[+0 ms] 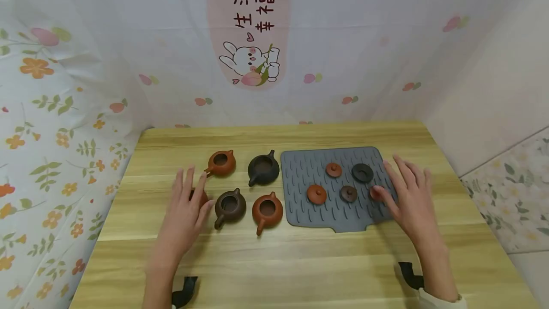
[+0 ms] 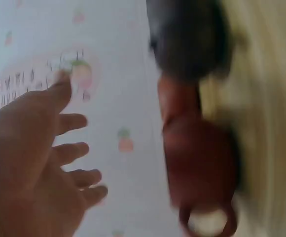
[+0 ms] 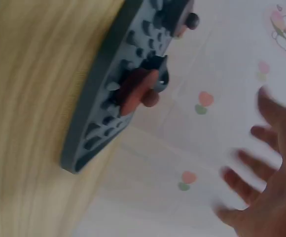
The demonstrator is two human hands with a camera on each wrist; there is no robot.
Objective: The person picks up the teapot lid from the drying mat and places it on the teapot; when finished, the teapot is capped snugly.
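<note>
My left hand [image 1: 184, 211] hovers with spread fingers over a reddish-brown teapot [image 1: 203, 198], which it partly hides. In the left wrist view that teapot [image 2: 202, 163] stands apart from the fingers, with a dark teapot [image 2: 190, 39] beyond it. Over the right edge of the grey mat [image 1: 300, 211], my right hand [image 1: 411, 199] is held with fingers apart. Its thumb partly covers a small reddish lid [image 1: 374, 196] in the head view. From the right wrist, a red lid [image 3: 135, 91] lies on the mat, clear of the hand. Neither hand holds anything.
Other lidless teapots stand on the table: an orange one [image 1: 223, 169], a black one [image 1: 257, 175], a dark brown one [image 1: 238, 206] and an orange-red one [image 1: 257, 211]. The mat also bears orange lids [image 1: 317, 195], a brown lid [image 1: 348, 194] and a black lid [image 1: 357, 175].
</note>
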